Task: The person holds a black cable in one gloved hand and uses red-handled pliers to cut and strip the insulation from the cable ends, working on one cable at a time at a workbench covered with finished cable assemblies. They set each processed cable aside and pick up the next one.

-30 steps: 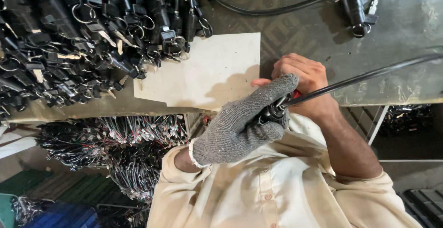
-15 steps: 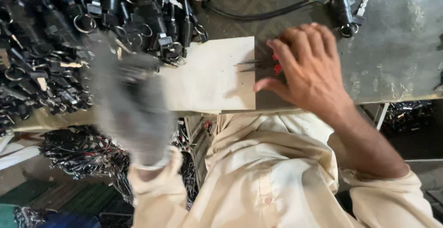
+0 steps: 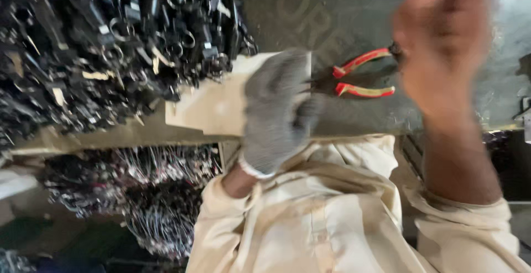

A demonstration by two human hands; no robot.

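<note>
- Two hands show over a dark worktable [image 3: 354, 19], seen from above by the head camera; the whole view is blurred by motion.
- The left hand [image 3: 276, 107] wears a grey knitted glove and lies flat, palm down, on a pale board [image 3: 213, 104] at the near edge of the table. Its fingers are stretched out and close on nothing.
- The right hand [image 3: 442, 46] is bare and raised above the table, right of the glove. It is badly smeared; the fingers look curled inward, but whether they grip anything cannot be told.
- One pair of pliers [image 3: 362, 77] with red and yellow handles lies on the table between the two hands, handles spread and pointing toward the glove. The head end sits just under the edge of the right hand; contact there cannot be made out.
- Many black cable pieces with plugs and metal rings form a heap [image 3: 105, 46] on the left part of the table, reaching up to the far corner of the board.
- Below the table edge, a second tangle of thin wires [image 3: 144, 195] hangs or lies on the left.
- Both sleeves and the shirt [image 3: 321, 218] are cream-coloured and fill the lower right of the view.
</note>
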